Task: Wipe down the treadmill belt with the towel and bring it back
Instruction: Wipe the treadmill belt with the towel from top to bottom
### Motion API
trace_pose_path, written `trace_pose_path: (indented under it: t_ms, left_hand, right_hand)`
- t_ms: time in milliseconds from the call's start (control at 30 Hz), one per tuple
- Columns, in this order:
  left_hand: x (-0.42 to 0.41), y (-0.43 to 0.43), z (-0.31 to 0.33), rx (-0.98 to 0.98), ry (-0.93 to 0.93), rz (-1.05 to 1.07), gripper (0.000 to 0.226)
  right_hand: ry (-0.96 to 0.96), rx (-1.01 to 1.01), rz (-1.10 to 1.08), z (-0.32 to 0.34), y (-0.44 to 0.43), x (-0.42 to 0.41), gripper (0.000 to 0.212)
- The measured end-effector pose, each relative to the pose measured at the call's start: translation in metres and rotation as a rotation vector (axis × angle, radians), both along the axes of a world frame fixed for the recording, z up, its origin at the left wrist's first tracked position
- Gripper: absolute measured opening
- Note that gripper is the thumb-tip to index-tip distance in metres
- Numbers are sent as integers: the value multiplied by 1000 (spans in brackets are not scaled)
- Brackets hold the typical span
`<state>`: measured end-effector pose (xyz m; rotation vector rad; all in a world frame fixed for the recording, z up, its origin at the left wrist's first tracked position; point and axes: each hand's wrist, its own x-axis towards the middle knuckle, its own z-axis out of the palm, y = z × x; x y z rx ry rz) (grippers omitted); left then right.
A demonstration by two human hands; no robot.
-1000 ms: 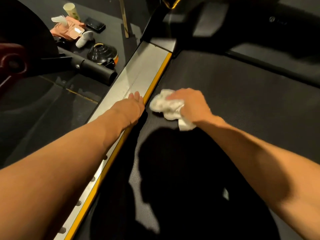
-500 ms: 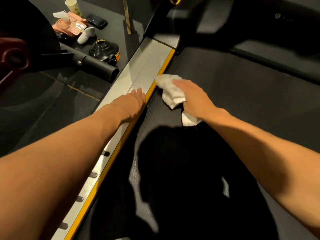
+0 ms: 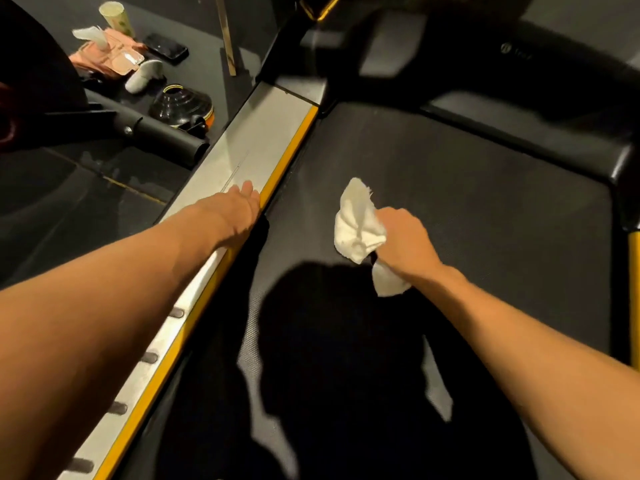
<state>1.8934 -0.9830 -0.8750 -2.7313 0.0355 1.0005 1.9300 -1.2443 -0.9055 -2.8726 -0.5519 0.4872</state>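
Observation:
The dark treadmill belt (image 3: 467,209) fills the middle and right of the head view. My right hand (image 3: 403,240) is closed around a crumpled white towel (image 3: 356,223) and presses it on the belt near its middle; one end of the towel sticks out under my wrist. My left hand (image 3: 232,211) lies flat, palm down, on the silver side rail (image 3: 256,147) with its yellow edge strip, fingers together and holding nothing. My shadow darkens the near part of the belt.
The black motor cover and console uprights (image 3: 450,46) close off the far end of the belt. On the floor to the left lie a black tube of another machine (image 3: 166,136), a stack of cones (image 3: 181,105), a pink wipes pack (image 3: 110,53), a phone (image 3: 166,48) and a cup (image 3: 116,15).
My right hand swept the towel from the belt's left edge by the yellow strip rightward toward the belt's middle. My left hand stayed planted on the rail.

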Motion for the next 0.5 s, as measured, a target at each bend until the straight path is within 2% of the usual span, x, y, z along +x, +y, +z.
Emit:
trace_pose_path:
  t_ms: [67, 133, 233, 300, 333, 400, 433, 500]
  left_hand:
    - [2, -3, 8, 9, 32, 22, 57]
    - [2, -8, 10, 34, 64, 36, 64]
    - [0, -14, 6, 96, 69, 29, 87]
    - [-2, -15, 5, 141, 24, 8, 91]
    - [-4, -16, 4, 166, 6, -8, 89]
    - [-7, -21, 3, 220, -24, -2, 75]
    - [-8, -24, 3, 239, -53, -2, 67]
    - [-10, -35, 5, 228, -149, -50, 55]
  right_hand:
    - [186, -7, 151, 11, 7, -24, 20]
    - [95, 45, 259, 13, 1, -24, 15]
    - [-81, 188, -68, 2, -17, 9, 5]
    - [-115, 178, -168, -6, -21, 12, 7]
    - [-106, 108, -149, -12, -17, 6, 14]
    - [26, -45, -38, -20, -3, -16, 35]
    - [56, -81, 50, -20, 2, -27, 38]
    - [-9, -6, 160, -18, 0, -26, 27]
